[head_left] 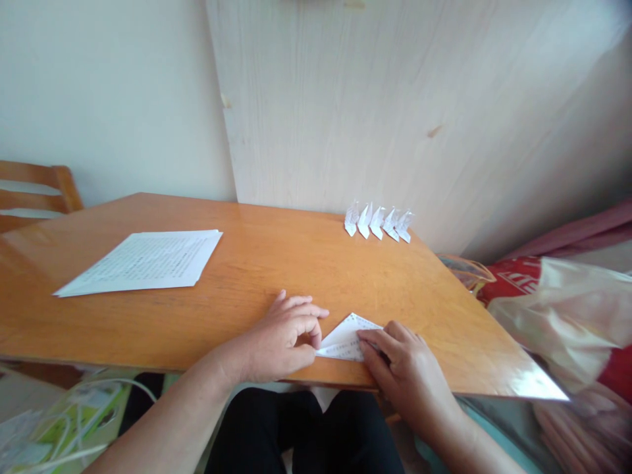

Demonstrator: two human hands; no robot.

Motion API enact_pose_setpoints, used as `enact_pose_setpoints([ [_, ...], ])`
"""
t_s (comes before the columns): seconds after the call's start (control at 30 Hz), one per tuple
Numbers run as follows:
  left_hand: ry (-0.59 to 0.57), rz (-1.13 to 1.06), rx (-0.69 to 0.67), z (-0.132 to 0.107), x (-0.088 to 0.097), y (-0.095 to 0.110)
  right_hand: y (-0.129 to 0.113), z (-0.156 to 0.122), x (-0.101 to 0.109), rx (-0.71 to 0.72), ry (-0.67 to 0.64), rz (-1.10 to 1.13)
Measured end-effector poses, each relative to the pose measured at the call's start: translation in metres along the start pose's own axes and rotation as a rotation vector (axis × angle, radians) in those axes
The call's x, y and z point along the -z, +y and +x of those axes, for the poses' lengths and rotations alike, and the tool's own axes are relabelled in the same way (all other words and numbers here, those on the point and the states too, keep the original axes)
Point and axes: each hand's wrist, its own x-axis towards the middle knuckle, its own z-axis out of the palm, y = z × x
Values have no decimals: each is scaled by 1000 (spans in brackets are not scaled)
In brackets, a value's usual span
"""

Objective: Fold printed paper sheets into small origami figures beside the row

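Pinching a folded printed paper (340,343) at its 9 & 3 o'clock ends, both hands.
L hand (289,337): thumb & forefinger closed on the paper's L corner, other fingers spread loose. R hand (407,359): thumb & forefinger gripping the R side, partly hiding it. Paper's nr the tabletop's (276,263) 6 o'clock edge, peak twd 12. From it: stack of printed sheets (143,260) at approx 10 o'clock; row of 5 folded pcs (377,222) b/w 12 & 1, well apart.
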Motion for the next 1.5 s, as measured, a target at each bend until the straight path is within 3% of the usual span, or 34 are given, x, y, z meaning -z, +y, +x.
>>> enact_pose_setpoints([
  [0.4, -54, 33, 17, 4, 7, 4, -2, -3, 2, -152, 77, 159],
  [0.53, -72, 29, 10, 5, 10, 2, -6, -7, 11, -4, 98, 92],
  [0.73, -79, 29, -6, 7, 8, -6, -36, -2, 26, 153, -5, -60],
  [1.07, -31, -7, -47, 9, 1, -13, -59, 17, 22, 296, -141, -258],
  [1.5, -9, 13, -114, 11, -2, -17, -73, 45, 25, 75, -333, -250],
])
